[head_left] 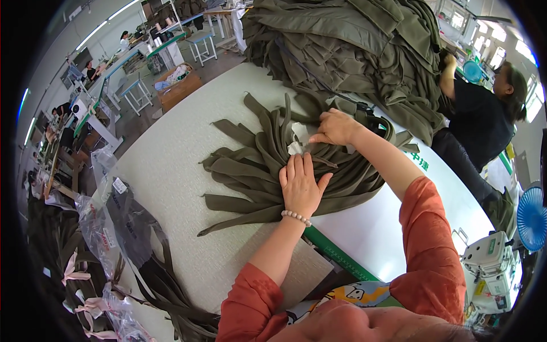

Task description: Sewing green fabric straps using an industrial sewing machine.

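A fanned bundle of long olive-green fabric strips (245, 162) lies on the pale table, its narrow ends spread to the left. My left hand (302, 185) rests flat on the strips, fingers stretched forward and a beaded bracelet at the wrist. Just beyond its fingertips, crumpled white paper (297, 139) sits among the strips. My right hand (337, 128) is at the far side of the bundle, fingers curled and thumb toward the paper. What it grips is hidden beneath the fingers.
A large heap of olive garments (347, 51) covers the table's far end. A person (484, 108) in black reaches into it at the right. A sewing machine (490, 265) and blue fan (531, 219) stand at right. Plastic bags (114, 216) with dark strips hang at left.
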